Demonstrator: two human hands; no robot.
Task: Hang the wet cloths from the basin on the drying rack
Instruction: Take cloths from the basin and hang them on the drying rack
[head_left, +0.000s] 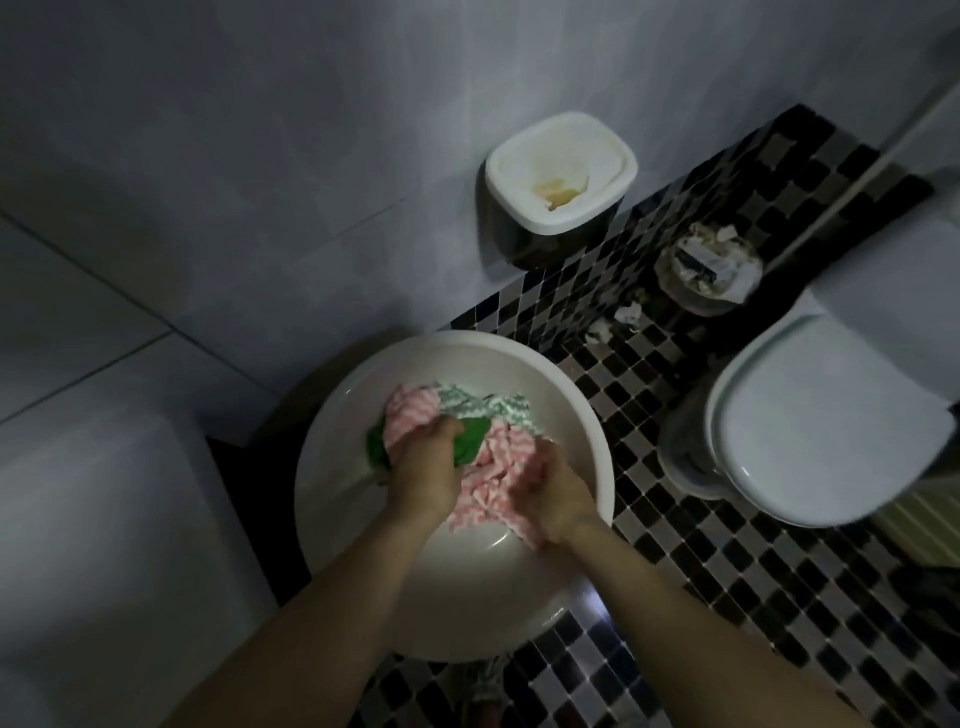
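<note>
A round white basin (332, 467) stands on the mosaic floor below me. In it lie a pink-and-white striped cloth (493, 467), a green cloth (470, 439) and a grey-green patterned cloth (488, 405). My left hand (423, 470) reaches into the basin and grips the pink cloth together with the green one. My right hand (553, 493) grips the lower part of the pink cloth near the basin's right rim. No drying rack is in view.
A white toilet (826, 421) with its lid down stands to the right. A white bin (561, 176) sits by the wall, and a small waste bin (709, 270) with scraps of paper around it lies beyond the basin. A white bathtub edge (104, 519) is on the left.
</note>
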